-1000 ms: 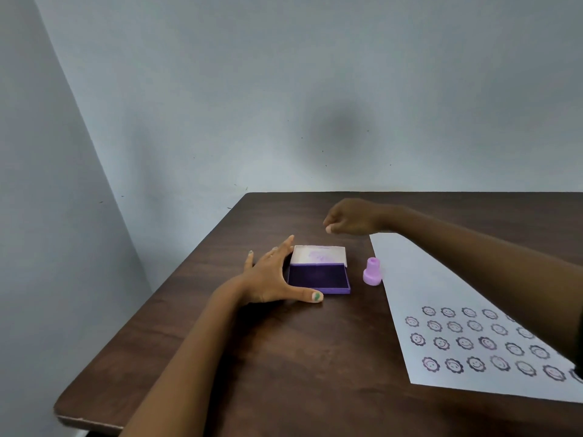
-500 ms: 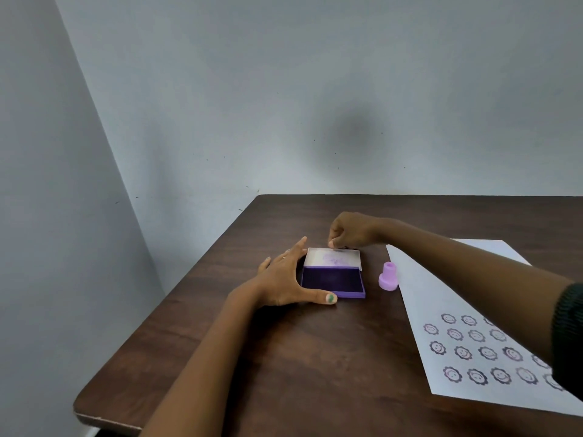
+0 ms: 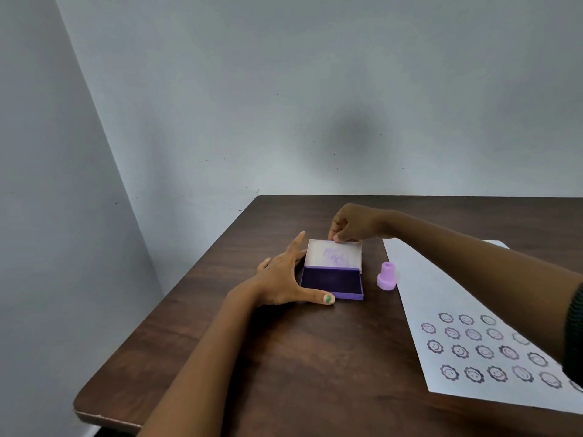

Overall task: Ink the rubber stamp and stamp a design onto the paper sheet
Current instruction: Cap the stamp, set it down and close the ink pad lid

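Both our hands on the open ink pad; stamp not held.

Right hand (image 3: 353,223): fingertips pinch the far edge of the raised lid (image 3: 334,253). Left hand (image 3: 284,279): fingers spread, thumb along the front edge of the ink pad (image 3: 331,282), palm against its 9 o'clock side. Lilac rubber stamp (image 3: 386,276) stands upright just at the pad's 3 o'clock, at the edge of the paper sheet (image 3: 441,298). Rows of printed faces (image 3: 484,351) fill the sheet's near end. Dark table (image 3: 299,357) beneath.

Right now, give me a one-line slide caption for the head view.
Left hand braces the open ink pad, right hand on its lid; pink stamp stands beside the stamped paper sheet.
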